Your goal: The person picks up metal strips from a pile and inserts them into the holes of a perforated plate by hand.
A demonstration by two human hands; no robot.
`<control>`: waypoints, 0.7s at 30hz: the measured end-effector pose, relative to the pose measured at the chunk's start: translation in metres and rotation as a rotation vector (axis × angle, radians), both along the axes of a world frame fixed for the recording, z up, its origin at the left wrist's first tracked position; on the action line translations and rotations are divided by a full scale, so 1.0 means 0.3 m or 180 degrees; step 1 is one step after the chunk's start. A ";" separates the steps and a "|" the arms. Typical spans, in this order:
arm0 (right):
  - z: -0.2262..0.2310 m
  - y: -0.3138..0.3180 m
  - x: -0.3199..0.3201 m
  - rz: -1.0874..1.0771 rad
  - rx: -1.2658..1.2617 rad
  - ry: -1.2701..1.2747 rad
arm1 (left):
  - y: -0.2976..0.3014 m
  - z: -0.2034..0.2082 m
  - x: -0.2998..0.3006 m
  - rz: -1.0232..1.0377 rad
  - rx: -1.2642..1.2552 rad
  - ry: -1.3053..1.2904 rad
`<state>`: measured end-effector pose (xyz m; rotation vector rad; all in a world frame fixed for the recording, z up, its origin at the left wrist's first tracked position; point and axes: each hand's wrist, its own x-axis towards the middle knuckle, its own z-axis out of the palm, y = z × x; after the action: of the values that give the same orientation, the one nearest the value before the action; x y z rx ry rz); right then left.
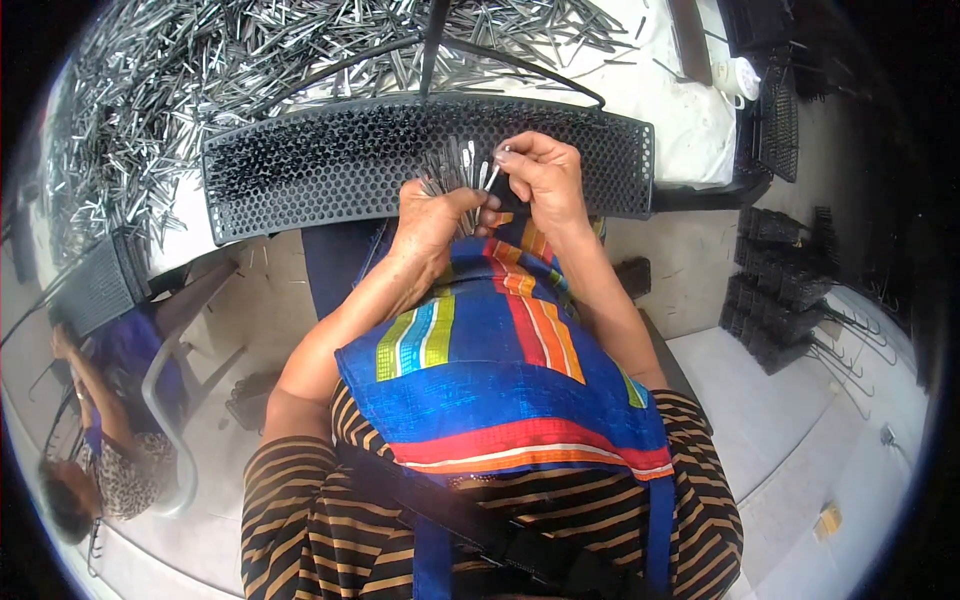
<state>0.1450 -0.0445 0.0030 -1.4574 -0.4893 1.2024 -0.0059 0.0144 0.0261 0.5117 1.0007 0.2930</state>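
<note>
My left hand (428,218) is closed around a fanned bundle of thin metal sticks (450,168), some dark, some silvery. Just to its right, my right hand (550,180) pinches a single thin silvery stick (491,176) between thumb and fingertips, close beside the bundle. Both hands are over the near edge of a long black perforated rack (335,200), which lies across in front of me. Short dark pieces (290,150) stand up from many holes along its far and left parts. Its near rows show open holes.
A large pile of loose metal sticks (200,70) covers the white-topped table. A black wire handle (430,60) arches over the rack. A white cup (738,80) stands far right. Stacked black racks with hooks (775,290) are at right. Another person (125,440) sits at left.
</note>
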 end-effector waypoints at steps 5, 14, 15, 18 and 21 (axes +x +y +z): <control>-0.003 -0.018 -0.034 -0.0075 -0.0297 0.0347 | -0.012 -0.017 0.002 0.0007 0.0131 0.0109; -0.005 -0.015 0.007 -0.0061 -0.0070 0.0090 | -0.022 -0.006 0.014 0.0120 0.0355 0.0117; 0.000 -0.015 0.009 -0.0536 0.0099 -0.0158 | -0.019 -0.006 0.009 0.0259 0.0267 0.0121; -0.014 -0.003 0.065 -0.1098 0.0660 -0.0993 | -0.018 -0.010 0.008 0.0300 0.0268 0.0176; -0.050 0.022 0.090 -0.1137 0.0804 -0.1417 | -0.024 -0.021 0.012 0.0169 0.0344 0.0204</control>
<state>0.1721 -0.0380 -0.0120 -1.5130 -0.6237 0.5123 -0.0023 0.0071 0.0198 0.5963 1.0659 0.3816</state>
